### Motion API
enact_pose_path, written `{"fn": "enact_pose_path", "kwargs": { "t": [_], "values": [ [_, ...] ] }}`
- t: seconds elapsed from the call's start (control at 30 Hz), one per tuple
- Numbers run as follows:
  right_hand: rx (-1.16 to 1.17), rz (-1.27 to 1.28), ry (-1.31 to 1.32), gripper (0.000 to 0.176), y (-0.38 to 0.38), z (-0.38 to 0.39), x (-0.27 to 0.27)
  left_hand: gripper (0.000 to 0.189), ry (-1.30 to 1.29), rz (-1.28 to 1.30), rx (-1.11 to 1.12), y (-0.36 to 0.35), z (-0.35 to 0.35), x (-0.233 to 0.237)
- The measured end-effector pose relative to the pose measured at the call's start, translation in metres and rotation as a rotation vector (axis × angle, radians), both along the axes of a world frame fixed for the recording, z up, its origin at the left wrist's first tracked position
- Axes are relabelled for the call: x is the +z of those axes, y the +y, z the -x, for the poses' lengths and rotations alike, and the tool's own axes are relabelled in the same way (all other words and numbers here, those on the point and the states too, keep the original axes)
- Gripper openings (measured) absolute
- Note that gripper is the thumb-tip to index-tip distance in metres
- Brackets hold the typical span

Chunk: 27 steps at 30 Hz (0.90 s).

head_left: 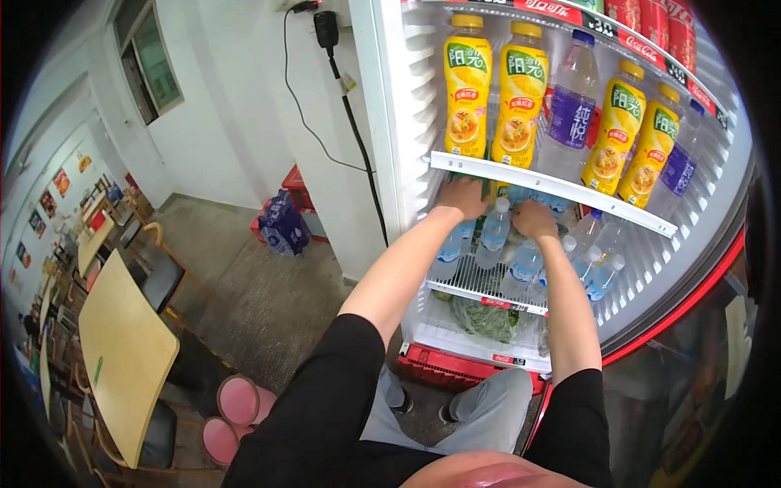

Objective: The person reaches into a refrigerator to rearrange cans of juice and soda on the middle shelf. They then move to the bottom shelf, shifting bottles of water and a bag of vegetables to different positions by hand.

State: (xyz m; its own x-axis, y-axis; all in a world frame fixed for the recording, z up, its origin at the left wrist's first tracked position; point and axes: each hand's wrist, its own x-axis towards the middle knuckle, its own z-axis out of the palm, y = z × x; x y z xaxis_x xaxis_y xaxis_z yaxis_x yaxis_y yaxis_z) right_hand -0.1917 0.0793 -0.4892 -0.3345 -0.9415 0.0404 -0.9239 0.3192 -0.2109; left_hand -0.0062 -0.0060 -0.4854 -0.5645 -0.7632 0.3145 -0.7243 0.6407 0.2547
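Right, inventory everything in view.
Fridge: one, white and red, right.
Cans: several, red, fridge top.
Yellow bottles: four, yellow, shelf below.
Purple-labelled bottles: at least two, clear, same shelf.
Small bottles: several, clear, next shelf down.
Greens: unclear count, green, fridge bottom.
Cables: two, black, wall beside fridge.
Wrapped pack: one, purple, floor by wall.
Window: one, greenish, upper left.
Tables: several, pale, left.
Chairs: several, dark, beside tables.
Round things: at least two, pink, lower left.
Sleeves: two, black, bottom.
Trouser legs: two, grey, bottom.
Left hand: one, bare, inside fridge.
Right hand: one, bare, inside fridge.
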Motion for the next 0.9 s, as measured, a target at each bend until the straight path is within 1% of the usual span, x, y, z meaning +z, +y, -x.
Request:
{"fn": "enact_pose_path", "kwargs": {
  "t": [0.03,0.07,0.17,0.2,0.3,0.33,0.37,0.43,0.47,0.5,0.53,0.57,0.63,0.67,0.73,0.83,0.9],
  "values": [
    [0.009,0.000,0.001,0.042,0.001,0.003,0.001,0.039,0.048,-0.010,0.003,-0.005,0.001,-0.002],
    [0.016,0.000,0.002,0.042,0.001,0.005,0.001,0.036,0.075,0.104,-0.020,-0.010,0.001,-0.006],
    [0.011,0.036,-0.002,0.042,-0.002,0.012,-0.008,0.036,0.119,0.016,-0.030,-0.021,0.005,-0.016],
    [0.020,-0.027,-0.038,0.044,0.012,-0.001,0.013,0.039,0.106,-0.022,-0.028,-0.020,0.005,-0.014],
    [0.098,0.068,0.015,0.045,-0.009,0.020,-0.016,0.041,0.136,-0.062,-0.084,-0.029,0.005,-0.021],
    [0.106,0.154,0.039,0.041,-0.021,0.027,-0.033,0.042,0.114,-0.039,-0.093,-0.030,0.005,-0.025],
    [0.109,0.237,0.068,0.041,-0.031,0.037,-0.046,0.044,0.097,-0.018,-0.108,-0.035,0.004,-0.026],
    [0.110,0.169,0.012,0.041,-0.013,0.018,-0.019,0.046,0.052,0.057,-0.157,-0.047,0.005,-0.034],
    [0.116,0.058,0.033,0.045,-0.009,0.011,-0.005,0.046,0.088,0.039,-0.148,-0.038,0.002,-0.030],
    [0.062,0.099,-0.034,0.049,-0.008,0.011,-0.007,0.048,0.116,0.032,-0.137,-0.030,-0.001,-0.022],
    [0.036,0.100,-0.043,0.052,-0.008,0.013,-0.008,0.049,0.109,0.016,-0.134,-0.032,-0.001,-0.024],
    [0.031,0.157,-0.007,0.053,-0.008,0.014,-0.014,0.051,0.108,0.014,-0.123,-0.034,-0.001,-0.024],
    [-0.003,0.150,0.014,0.053,0.006,0.005,-0.003,0.053,0.096,0.035,-0.119,-0.030,-0.002,-0.022],
    [0.001,0.163,0.003,0.052,0.007,0.006,-0.004,0.055,0.060,-0.036,-0.115,-0.028,-0.001,-0.019],
    [0.010,0.198,-0.014,0.049,0.004,0.010,-0.005,0.058,0.051,-0.012,-0.108,-0.029,-0.001,-0.022],
    [0.095,0.213,0.027,0.043,-0.001,0.012,-0.004,0.063,0.043,0.005,-0.071,-0.034,0.000,-0.025],
    [0.115,0.236,0.012,0.041,0.003,0.009,-0.001,0.065,0.029,-0.024,-0.056,-0.032,-0.001,-0.027]
  ]
}}
